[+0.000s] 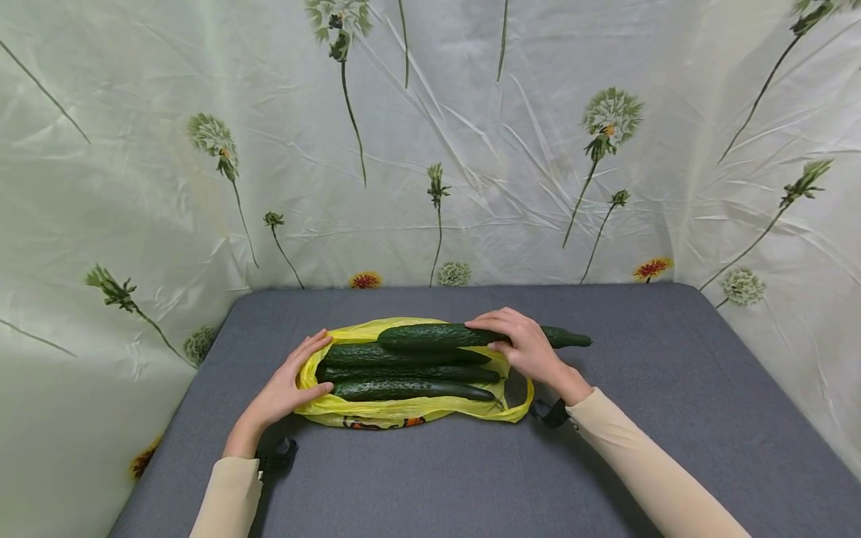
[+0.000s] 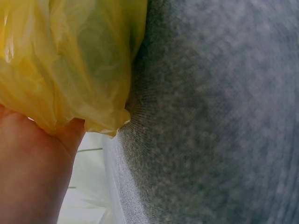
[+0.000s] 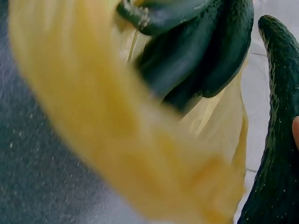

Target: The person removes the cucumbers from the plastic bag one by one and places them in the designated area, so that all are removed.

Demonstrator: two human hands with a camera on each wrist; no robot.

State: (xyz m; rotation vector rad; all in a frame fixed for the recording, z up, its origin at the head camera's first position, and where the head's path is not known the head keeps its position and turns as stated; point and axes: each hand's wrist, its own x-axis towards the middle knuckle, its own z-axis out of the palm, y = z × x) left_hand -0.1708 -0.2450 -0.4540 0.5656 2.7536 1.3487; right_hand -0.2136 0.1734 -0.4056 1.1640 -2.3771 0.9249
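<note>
A yellow plastic bag [image 1: 323, 407] lies on its side, its mouth spread wide. Inside it, several long dark green cucumbers [image 1: 413, 389] rest side by side. My right hand [image 1: 528, 347] grips another cucumber [image 1: 420, 336] between thumb and fingers, above the far side of the bag. In the right wrist view that cucumber [image 3: 278, 102] stands apart from the ones in the bag. At the bag's left end, my left hand [image 1: 289, 385] holds the rim, thumb on the near side and fingers on the far side. The left wrist view shows the bag [image 2: 70, 60] covering most of those fingers.
The grey cloth-covered table [image 1: 417, 486] extends around the bag on all sides. Behind it and along both sides hangs a pale curtain [image 1: 471, 127] printed with flowers. One bag handle [image 1: 528, 400] loops out at the right, by my right wrist.
</note>
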